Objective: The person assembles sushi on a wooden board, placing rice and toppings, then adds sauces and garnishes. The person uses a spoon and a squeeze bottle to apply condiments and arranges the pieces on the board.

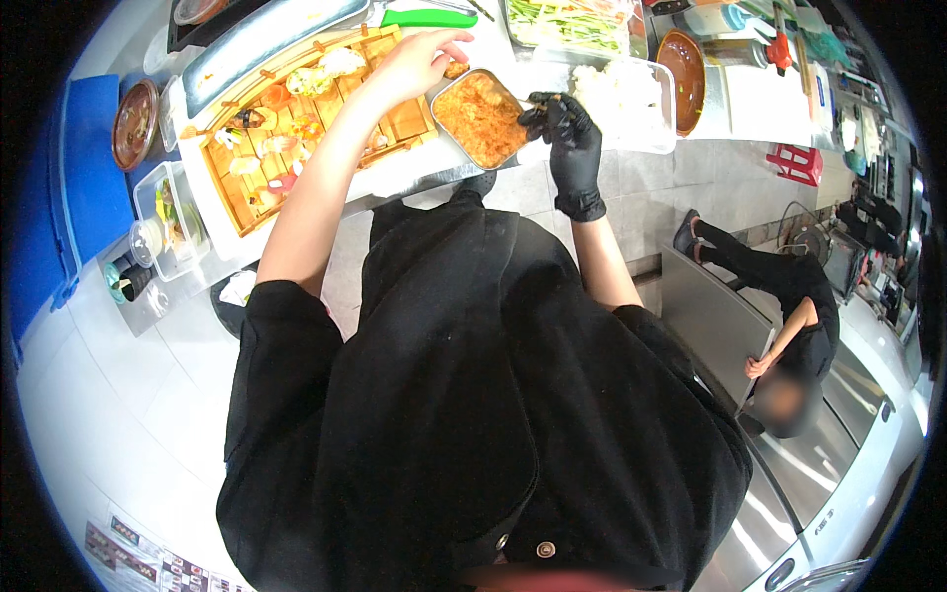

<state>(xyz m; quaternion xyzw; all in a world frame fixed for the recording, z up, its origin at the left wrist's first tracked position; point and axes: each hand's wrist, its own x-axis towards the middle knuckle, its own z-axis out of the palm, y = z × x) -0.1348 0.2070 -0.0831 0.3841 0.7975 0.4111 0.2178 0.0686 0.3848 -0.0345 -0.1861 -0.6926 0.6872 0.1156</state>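
My left hand point(422, 65), bare, reaches over the right end of a wooden serving tray point(412, 120) with its fingers stretched out and apart. Assorted sushi pieces point(279, 145) lie across the tray. A small browned piece point(456, 69) shows just under the left hand. To its right sits a square metal pan point(453, 144) of orange-brown crumbs point(478, 116). My right hand point(569, 133), in a black glove, is at the pan's right rim. Its fingers are curled together in a pinch; whatever is between them is too small to make out.
Clear containers of cut green vegetables point(572, 25) and white rice-like food point(617, 94) stand right of the pan, beside a brown bowl point(681, 81). A green-handled knife point(429, 18) lies behind. Another person point(789, 286) is at a steel counter on the right.
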